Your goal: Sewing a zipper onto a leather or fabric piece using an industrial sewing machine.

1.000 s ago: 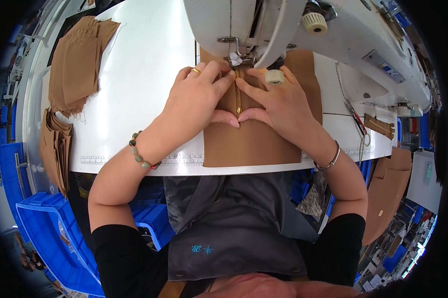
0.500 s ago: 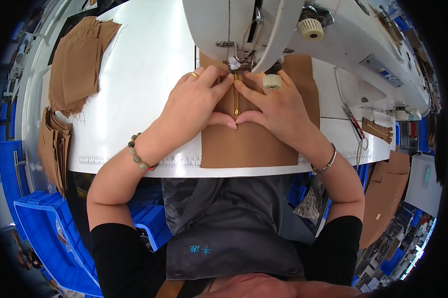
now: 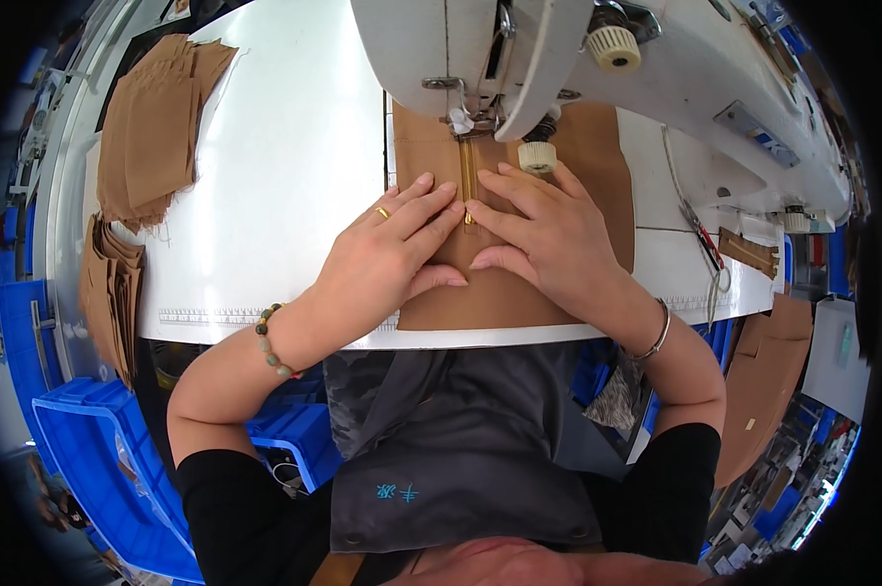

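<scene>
Our left hand (image 3: 387, 249) and right hand (image 3: 560, 234) press flat, grasping nothing, on the brown rectangular fabric panel (image 3: 490, 303), partly under the white sewing-machine head (image 3: 421, 39). We'd expect it light, soft, pucker-prone; gold-toothed zipper (image 3: 468, 176) stiffer. Hold: spread fingertips either side.

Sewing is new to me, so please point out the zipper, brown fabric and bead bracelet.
Zipper (image 3: 468, 176): head view, midway along it.
Brown fabric (image 3: 495, 305): head view, lower part.
Bead bracelet (image 3: 263, 344): head view, one bead.

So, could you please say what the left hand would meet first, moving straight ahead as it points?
Probably the narrow gold metal zipper in the brown cloth, though exact depth is unclear.
</scene>
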Tool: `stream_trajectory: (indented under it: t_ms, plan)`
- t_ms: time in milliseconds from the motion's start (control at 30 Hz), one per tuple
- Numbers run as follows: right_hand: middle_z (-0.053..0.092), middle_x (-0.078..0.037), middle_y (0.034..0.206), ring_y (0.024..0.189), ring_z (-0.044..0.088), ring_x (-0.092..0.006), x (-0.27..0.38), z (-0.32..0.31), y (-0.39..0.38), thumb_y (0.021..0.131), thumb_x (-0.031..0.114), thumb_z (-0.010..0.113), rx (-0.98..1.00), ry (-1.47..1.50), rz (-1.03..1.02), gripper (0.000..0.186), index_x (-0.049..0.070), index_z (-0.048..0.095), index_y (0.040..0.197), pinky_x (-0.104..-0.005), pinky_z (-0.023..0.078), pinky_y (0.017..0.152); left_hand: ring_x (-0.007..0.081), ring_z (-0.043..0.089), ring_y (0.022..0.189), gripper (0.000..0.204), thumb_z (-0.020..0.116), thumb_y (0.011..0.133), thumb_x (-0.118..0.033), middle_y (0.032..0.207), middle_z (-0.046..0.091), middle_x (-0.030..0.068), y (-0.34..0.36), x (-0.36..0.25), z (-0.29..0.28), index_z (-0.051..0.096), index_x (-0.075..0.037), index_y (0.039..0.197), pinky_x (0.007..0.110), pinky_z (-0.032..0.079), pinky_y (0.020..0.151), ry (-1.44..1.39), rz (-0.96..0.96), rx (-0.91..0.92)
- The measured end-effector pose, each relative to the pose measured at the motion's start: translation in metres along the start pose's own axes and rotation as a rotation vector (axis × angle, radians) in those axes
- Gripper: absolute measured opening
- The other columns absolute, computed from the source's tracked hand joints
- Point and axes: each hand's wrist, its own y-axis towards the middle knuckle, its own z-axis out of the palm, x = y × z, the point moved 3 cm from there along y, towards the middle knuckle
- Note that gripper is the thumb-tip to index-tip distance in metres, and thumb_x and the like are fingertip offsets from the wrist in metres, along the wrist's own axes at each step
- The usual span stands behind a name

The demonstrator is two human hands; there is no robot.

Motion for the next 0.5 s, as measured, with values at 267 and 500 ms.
stream_trajectory:
  t_ms: [267,500]
  plan:
    - [0.071,-0.005,0.124,0.121,0.066,-0.0196,0.01,0.002,-0.003,0.081,0.04,0.08,-0.101,-0.079,-0.017,0.042,0.011,0.075,0.112,-0.0514,0.045,0.113,0.0326,0.059,0.134,0.066,0.079,0.08,-0.04,0.139,0.065,0.0144,0.005,-0.001,-0.004,0.068,0.001,0.13,0.044,0.048,0.112,0.051,0.034,0.028]
    - [0.073,-0.005,0.119,0.113,0.069,-0.02,-0.004,0.002,0.013,0.081,0.041,0.08,-0.107,-0.093,-0.016,0.043,0.012,0.076,0.112,-0.0505,0.046,0.112,0.0295,0.061,0.132,0.069,0.079,0.079,-0.045,0.136,0.066,0.01,0.02,0.014,-0.003,0.068,-0.003,0.132,0.045,0.048,0.111,0.115,0.039,0.003]
